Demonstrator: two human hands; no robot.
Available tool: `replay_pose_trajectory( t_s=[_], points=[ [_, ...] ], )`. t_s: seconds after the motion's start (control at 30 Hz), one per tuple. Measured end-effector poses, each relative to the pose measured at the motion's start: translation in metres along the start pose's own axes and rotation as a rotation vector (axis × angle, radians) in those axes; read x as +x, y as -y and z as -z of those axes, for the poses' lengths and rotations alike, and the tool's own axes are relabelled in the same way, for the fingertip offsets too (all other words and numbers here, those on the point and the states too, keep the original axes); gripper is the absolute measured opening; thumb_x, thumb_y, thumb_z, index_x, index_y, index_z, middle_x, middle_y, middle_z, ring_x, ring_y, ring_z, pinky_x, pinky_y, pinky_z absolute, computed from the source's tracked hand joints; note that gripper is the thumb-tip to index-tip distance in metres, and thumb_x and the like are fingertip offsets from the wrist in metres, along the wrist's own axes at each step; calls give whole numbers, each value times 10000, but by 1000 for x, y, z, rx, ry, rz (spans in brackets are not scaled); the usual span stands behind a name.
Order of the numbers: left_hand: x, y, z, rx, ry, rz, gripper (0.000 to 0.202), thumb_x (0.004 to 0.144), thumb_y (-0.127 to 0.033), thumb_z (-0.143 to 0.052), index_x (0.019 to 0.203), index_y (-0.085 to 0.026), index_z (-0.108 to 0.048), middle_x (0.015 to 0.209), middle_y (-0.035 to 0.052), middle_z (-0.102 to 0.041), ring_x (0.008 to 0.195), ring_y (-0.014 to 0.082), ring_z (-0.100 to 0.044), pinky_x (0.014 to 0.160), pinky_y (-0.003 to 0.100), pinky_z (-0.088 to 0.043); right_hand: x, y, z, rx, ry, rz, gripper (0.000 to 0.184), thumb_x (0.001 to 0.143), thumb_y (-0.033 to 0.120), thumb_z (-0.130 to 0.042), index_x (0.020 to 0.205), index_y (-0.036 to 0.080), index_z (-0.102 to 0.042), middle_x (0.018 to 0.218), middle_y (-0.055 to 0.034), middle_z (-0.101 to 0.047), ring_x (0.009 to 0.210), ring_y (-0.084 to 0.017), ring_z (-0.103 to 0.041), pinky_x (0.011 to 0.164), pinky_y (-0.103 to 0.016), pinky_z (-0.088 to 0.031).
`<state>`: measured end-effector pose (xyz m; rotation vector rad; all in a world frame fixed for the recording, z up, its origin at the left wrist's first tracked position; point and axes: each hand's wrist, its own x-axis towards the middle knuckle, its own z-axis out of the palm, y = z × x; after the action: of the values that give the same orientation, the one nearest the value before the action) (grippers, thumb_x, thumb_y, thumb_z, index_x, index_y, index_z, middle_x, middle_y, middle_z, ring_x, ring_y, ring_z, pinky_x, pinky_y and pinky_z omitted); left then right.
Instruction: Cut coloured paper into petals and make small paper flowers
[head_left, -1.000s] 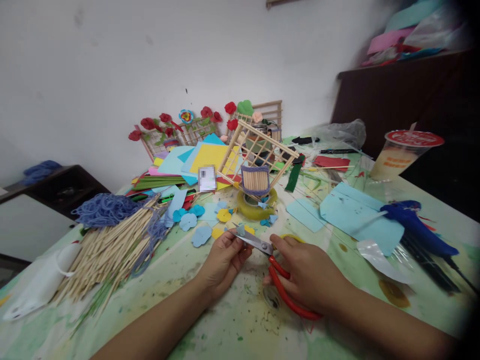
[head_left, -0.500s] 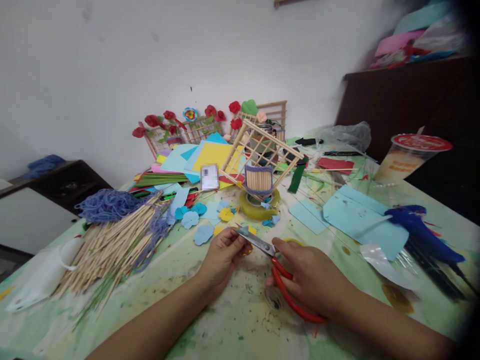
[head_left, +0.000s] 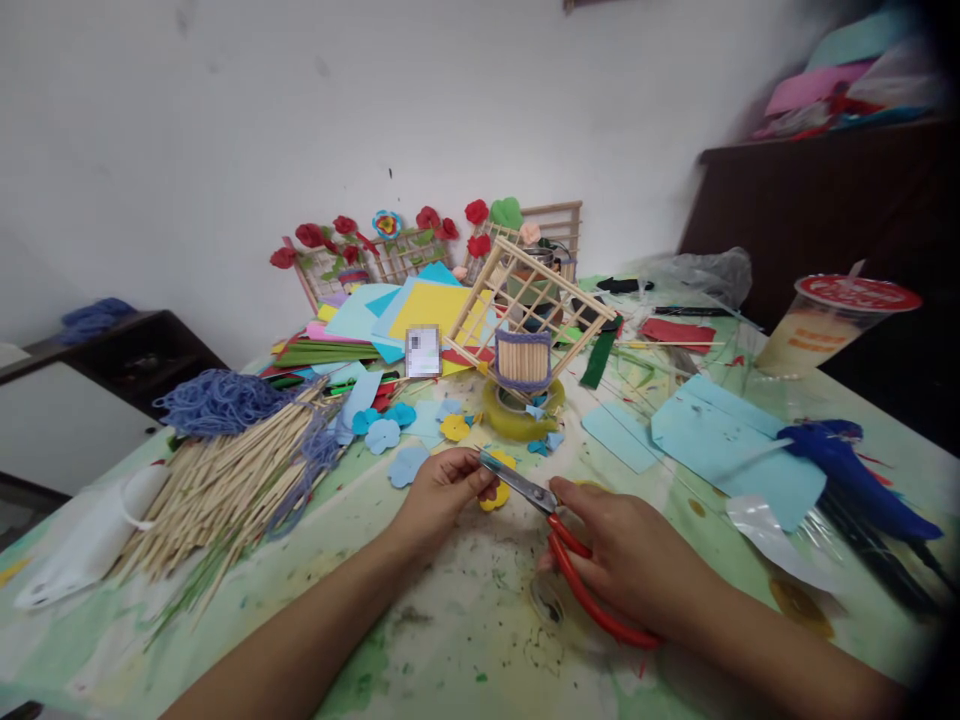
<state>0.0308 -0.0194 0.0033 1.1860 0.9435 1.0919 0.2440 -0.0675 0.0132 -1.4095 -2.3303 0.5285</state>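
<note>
My right hand (head_left: 630,550) grips a pair of scissors with red handles (head_left: 592,600), its blades pointing up and left. The blade tips meet the fingertips of my left hand (head_left: 446,490), which is pinched closed. What it pinches is too small and hidden to make out; a bluish patch shows by the tips. Behind the blades shows a yellow paper flower (head_left: 495,490), partly covered; whether my fingers touch it I cannot tell. Just beyond are a light blue paper flower (head_left: 407,466), a smaller yellow flower (head_left: 454,428) and a roll of yellowish tape (head_left: 514,420).
A wooden stick lattice (head_left: 540,310) stands tilted behind the tape. Left lie a bundle of sticks (head_left: 217,490), blue yarn (head_left: 221,403) and a white glue gun-like tool (head_left: 97,540). Right are blue paper (head_left: 735,440), a blue glue gun (head_left: 862,480) and a lidded cup (head_left: 832,320).
The view has shifted slightly. More of the yellow flower shows beside my left fingertips, and the scissor tips have moved a little relative to them. Both hands keep their holds.
</note>
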Motion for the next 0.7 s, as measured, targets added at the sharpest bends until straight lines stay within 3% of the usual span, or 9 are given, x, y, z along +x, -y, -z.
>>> replay_pose_trajectory(
  t_s=[0.17, 0.7],
  points=[
    [3, -5, 5, 81, 59, 11, 163, 685, -282, -729, 639, -139, -667, 557, 23, -616, 525, 109, -543, 527, 194, -418, 0, 0, 1, 0, 16, -5, 333, 825, 360, -523, 1116, 200, -548, 910, -79, -666, 836, -227, -636, 657, -291, -441],
    [4, -26, 15, 294, 153, 97, 156, 683, -238, -715, 563, -148, -675, 493, 10, -576, 466, 89, -480, 469, 175, -373, -1, -1, 0, -24, 42, 23, 402, 832, 391, -540, 1183, 197, -517, 909, -84, -681, 841, -231, -639, 646, -286, -441]
  ],
)
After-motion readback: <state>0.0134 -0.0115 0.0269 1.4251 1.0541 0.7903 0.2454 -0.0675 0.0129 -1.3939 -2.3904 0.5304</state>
